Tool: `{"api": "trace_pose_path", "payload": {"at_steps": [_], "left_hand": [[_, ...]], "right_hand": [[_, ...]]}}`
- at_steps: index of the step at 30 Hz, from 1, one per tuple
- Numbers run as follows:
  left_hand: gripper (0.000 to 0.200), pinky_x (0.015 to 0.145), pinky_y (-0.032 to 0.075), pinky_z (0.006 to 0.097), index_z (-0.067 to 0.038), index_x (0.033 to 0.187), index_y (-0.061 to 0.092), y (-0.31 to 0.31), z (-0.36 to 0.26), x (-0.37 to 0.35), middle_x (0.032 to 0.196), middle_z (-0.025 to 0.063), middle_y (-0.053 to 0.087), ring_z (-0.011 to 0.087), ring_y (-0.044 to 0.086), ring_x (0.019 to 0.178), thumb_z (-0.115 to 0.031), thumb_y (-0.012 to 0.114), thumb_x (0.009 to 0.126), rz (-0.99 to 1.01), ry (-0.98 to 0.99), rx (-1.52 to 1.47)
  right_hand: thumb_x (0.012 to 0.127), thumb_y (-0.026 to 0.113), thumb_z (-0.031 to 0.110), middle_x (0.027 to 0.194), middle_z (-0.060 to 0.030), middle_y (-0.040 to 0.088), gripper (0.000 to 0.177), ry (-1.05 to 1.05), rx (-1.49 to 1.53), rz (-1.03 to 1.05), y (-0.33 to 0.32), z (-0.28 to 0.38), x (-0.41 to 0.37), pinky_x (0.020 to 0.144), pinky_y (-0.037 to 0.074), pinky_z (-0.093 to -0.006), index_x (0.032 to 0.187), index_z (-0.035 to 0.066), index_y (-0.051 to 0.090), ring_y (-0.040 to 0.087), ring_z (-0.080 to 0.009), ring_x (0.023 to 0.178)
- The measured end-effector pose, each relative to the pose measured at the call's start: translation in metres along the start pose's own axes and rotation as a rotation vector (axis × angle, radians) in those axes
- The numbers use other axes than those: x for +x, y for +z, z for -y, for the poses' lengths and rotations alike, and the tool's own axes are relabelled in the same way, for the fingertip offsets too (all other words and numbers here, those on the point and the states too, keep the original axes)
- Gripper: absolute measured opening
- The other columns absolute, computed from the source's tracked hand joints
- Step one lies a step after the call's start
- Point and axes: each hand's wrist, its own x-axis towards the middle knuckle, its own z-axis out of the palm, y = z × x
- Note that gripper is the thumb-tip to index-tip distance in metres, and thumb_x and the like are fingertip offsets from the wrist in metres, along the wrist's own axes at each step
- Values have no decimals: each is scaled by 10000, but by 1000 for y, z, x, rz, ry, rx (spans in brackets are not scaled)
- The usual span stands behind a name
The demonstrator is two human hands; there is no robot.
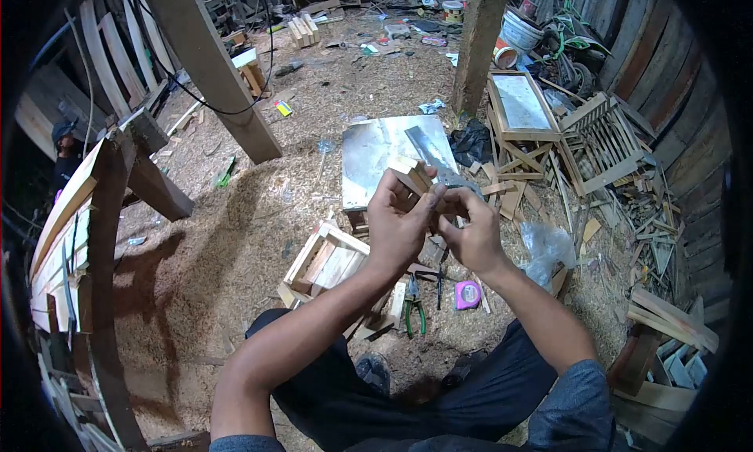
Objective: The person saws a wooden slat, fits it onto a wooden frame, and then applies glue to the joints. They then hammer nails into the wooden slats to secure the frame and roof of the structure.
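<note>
My left hand (397, 223) is closed around a short, pale wooden block (411, 174), held up in front of me over the near edge of a low white-topped table (365, 158). Close against it, the thumb and fingers of my right hand (472, 231) are pinched together by the block's lower end. What sits between those fingertips is hidden. A flat metal blade (427, 148) lies on the tabletop behind the block. Just beyond my right fingers shows a grey-blue shape (461, 183) whose kind I cannot make out.
On the shavings-covered ground below lie green-handled pliers (416, 315), a pink tape measure (467, 295) and a wooden box frame (329, 256). A clear plastic bag (547, 252) is at right. Posts (216, 68) stand ahead; a person (67, 150) is at far left.
</note>
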Motion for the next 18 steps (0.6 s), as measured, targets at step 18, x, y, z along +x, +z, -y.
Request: {"api": "trace_pose_path", "payload": {"at_steps": [18], "left_hand": [[516, 953, 541, 387, 42, 1297, 551, -34, -44, 25, 1204, 180, 660, 248, 642, 1116, -165, 749, 869, 306, -287, -28]], "right_hand": [[884, 729, 95, 1131, -146, 684, 397, 424, 931, 428, -27, 2, 19, 884, 577, -338, 1225, -65, 603, 677, -190, 1018]]}}
